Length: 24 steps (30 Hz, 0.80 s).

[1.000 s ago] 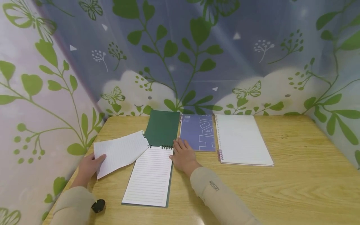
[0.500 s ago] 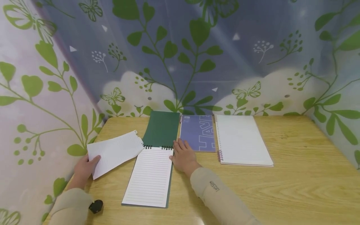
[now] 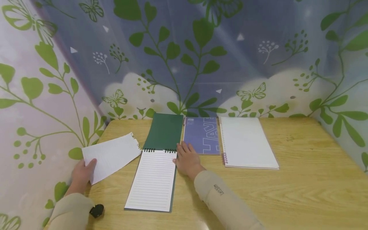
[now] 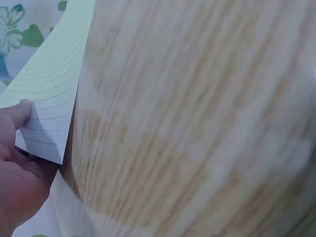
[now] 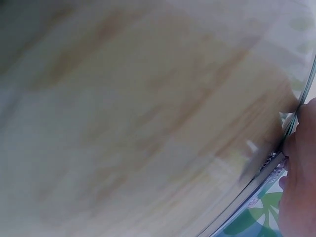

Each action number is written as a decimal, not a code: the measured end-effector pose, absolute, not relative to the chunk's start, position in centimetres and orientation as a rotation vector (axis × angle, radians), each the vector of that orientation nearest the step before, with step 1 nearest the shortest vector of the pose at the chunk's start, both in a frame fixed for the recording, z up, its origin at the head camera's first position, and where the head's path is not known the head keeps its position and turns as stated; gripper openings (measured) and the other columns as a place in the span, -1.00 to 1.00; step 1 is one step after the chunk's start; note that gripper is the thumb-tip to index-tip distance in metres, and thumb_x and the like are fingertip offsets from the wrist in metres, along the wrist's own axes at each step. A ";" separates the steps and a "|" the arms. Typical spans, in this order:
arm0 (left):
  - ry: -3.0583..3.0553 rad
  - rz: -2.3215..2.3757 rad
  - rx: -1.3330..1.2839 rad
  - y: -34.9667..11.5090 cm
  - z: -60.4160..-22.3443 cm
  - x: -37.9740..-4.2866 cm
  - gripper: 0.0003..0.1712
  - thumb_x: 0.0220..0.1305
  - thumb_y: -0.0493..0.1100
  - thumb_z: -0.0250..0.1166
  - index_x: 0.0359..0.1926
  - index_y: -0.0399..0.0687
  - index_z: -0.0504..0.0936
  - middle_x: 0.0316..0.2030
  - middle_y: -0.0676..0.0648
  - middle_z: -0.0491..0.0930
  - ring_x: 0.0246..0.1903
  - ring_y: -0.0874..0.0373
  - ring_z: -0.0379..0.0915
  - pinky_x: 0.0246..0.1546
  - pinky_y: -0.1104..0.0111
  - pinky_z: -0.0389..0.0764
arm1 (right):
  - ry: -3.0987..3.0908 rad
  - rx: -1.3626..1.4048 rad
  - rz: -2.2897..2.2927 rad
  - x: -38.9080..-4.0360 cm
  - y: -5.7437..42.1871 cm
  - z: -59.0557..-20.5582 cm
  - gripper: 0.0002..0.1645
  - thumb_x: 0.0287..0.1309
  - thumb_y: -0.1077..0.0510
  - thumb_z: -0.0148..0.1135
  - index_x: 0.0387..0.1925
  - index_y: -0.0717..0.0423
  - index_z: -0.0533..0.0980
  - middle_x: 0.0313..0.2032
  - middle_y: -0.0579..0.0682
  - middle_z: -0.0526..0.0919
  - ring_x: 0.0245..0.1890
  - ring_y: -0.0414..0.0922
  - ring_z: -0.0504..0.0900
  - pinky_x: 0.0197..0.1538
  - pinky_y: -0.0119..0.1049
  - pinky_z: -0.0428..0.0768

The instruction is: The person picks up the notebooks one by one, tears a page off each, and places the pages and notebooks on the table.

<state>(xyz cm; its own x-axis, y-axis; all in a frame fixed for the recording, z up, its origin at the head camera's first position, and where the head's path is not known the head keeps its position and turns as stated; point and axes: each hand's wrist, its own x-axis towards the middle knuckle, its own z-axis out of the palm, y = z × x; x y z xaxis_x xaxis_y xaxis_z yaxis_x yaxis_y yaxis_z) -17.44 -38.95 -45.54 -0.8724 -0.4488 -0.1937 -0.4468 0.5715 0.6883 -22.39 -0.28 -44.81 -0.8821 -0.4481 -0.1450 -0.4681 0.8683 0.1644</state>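
My left hand [image 3: 81,172] pinches a lined sheet of paper [image 3: 110,156] by its near left corner, thumb on top. Along the sheet's far right end runs a ragged, torn edge of holes, close to the spiral notebook's binding. In the left wrist view the same sheet [image 4: 52,94] bends upward from the thumb. The notebook [image 3: 152,180] lies spread, its dark green cover [image 3: 164,131] folded back and a lined page facing up. My right hand [image 3: 188,159] rests with fingers extended at the right end of the black coil, its fingertips beside the blue notebook.
A blue spiral notebook [image 3: 201,135] with outlined letters lies right of the green cover. Beyond it is a larger spiral pad [image 3: 248,142] with a blank white page up. The wooden table [image 3: 310,191] meets a leaf-patterned curtain [image 3: 184,64] at the back and left.
My left hand has drawn the sheet leftward, and its torn edge has come away from the notebook's coil. The right hand has stayed in place.
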 end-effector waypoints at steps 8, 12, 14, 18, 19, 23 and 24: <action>-2.707 -1.210 0.713 -39.4 -44.5 -17.1 -0.14 0.33 0.27 -0.22 0.37 -0.31 0.01 0.28 -0.45 0.12 0.23 -0.32 0.11 0.21 -0.06 0.20 | 2.921 -0.705 0.278 -22.4 -0.3 -44.7 -0.29 0.37 -0.25 -0.46 0.41 -0.02 -0.01 0.45 -0.11 -0.12 0.46 -0.10 -0.22 0.46 -0.19 -0.21; -2.582 -1.126 0.648 -38.2 -41.9 -16.8 -0.26 0.34 0.22 -0.11 0.29 -0.24 0.23 0.17 -0.40 0.33 -0.10 0.05 0.43 -0.10 0.32 0.48 | 2.906 -0.682 0.272 -22.4 -0.3 -44.7 -0.29 0.36 -0.26 -0.47 0.41 -0.04 -0.04 0.45 -0.13 -0.15 0.46 -0.11 -0.24 0.46 -0.19 -0.22; -2.482 -1.124 0.620 -37.0 -40.4 -16.4 -0.36 0.30 0.19 0.00 0.20 -0.18 0.37 0.03 -0.22 0.52 -0.31 0.35 0.42 -0.34 0.55 0.45 | 2.901 -0.675 0.282 -22.4 -0.3 -44.7 -0.29 0.36 -0.26 -0.48 0.42 -0.05 -0.05 0.45 -0.13 -0.16 0.46 -0.12 -0.25 0.46 -0.18 -0.22; -2.313 -1.130 0.544 -34.8 -38.0 -15.6 -0.54 0.23 0.13 0.17 -0.06 -0.13 0.55 -0.40 0.38 0.57 -0.53 0.64 0.32 -0.56 0.71 0.35 | 2.890 -0.676 0.285 -22.5 -0.3 -44.6 -0.29 0.36 -0.26 -0.49 0.42 -0.06 -0.07 0.45 -0.14 -0.18 0.46 -0.12 -0.25 0.46 -0.18 -0.21; -2.282 -1.134 0.535 -34.5 -37.5 -15.5 -0.60 0.22 0.12 0.18 -0.13 -0.09 0.57 -0.48 0.49 0.50 -0.54 0.65 0.32 -0.57 0.72 0.35 | 2.890 -0.677 0.280 -22.5 -0.3 -44.6 -0.29 0.37 -0.26 -0.49 0.42 -0.06 -0.07 0.45 -0.14 -0.18 0.46 -0.12 -0.25 0.46 -0.18 -0.21; -2.145 -1.118 0.510 -34.3 -36.2 -14.9 -0.78 0.20 0.07 0.22 -0.31 0.05 0.59 -0.57 0.59 0.39 -0.55 0.60 0.32 -0.58 0.73 0.31 | 2.883 -0.671 0.275 -22.6 -0.4 -44.7 -0.30 0.37 -0.25 -0.51 0.42 -0.05 -0.08 0.46 -0.14 -0.19 0.46 -0.13 -0.26 0.46 -0.19 -0.21; -2.114 -1.106 0.492 -34.4 -36.0 -14.8 -0.80 0.20 0.06 0.22 -0.34 0.06 0.59 -0.59 0.58 0.40 -0.57 0.60 0.30 -0.59 0.73 0.28 | 2.883 -0.669 0.276 -22.6 -0.4 -44.7 -0.30 0.37 -0.25 -0.52 0.42 -0.05 -0.08 0.46 -0.14 -0.19 0.46 -0.13 -0.26 0.46 -0.20 -0.21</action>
<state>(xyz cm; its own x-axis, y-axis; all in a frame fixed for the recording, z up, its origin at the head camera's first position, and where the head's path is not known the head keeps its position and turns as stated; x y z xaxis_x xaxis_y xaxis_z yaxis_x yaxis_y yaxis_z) -14.76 -34.42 -36.02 -0.6896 -0.6028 0.4014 -0.0142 0.5653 0.8248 -22.56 -0.41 -44.74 -0.8851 -0.4179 -0.2049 -0.4492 0.8822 0.1410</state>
